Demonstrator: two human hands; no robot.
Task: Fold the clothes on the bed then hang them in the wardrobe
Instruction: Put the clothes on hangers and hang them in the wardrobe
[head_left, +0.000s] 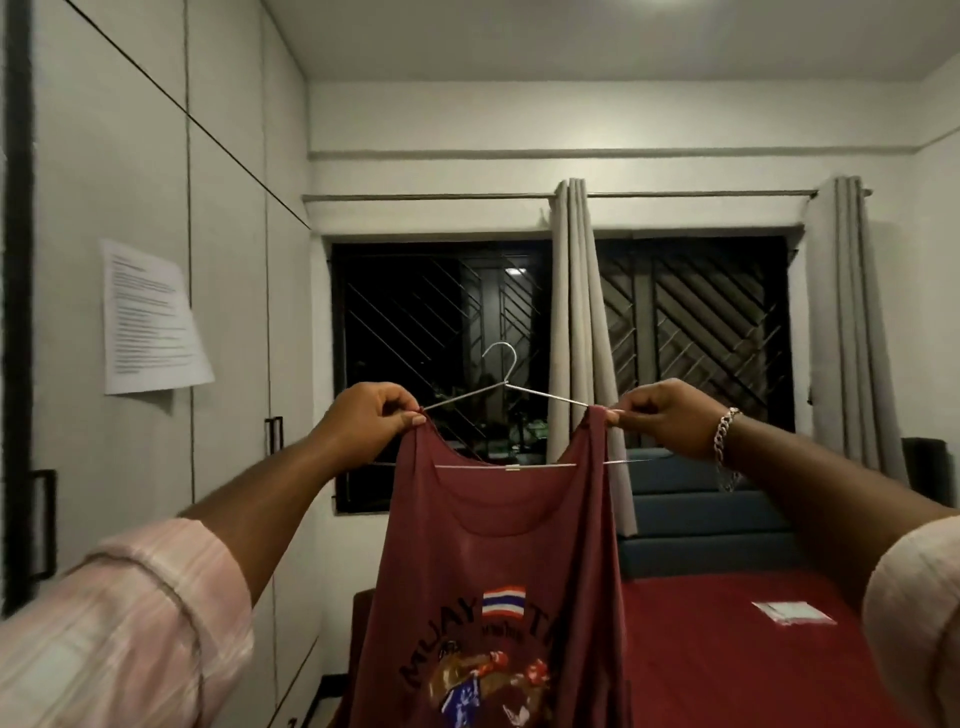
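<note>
A maroon tank top (498, 551) with a flag and boxing print hangs on a thin metal hanger (506, 387), held up in front of me at chest height. My left hand (371, 413) pinches the top's left strap where it sits on the hanger's left end. My right hand (657, 415), with a silver bracelet at the wrist, pinches the right strap at the hanger's right end. The hanger's hook points up, free of any rail. The shirt's lower hem is out of view.
White wardrobe doors (228, 322) with black handles run along the left wall, shut, with a printed sheet (150, 317) taped on. The bed with a red cover (737, 654) lies to the right, a small packet (792, 612) on it. A dark barred window (561, 358) and grey curtains stand ahead.
</note>
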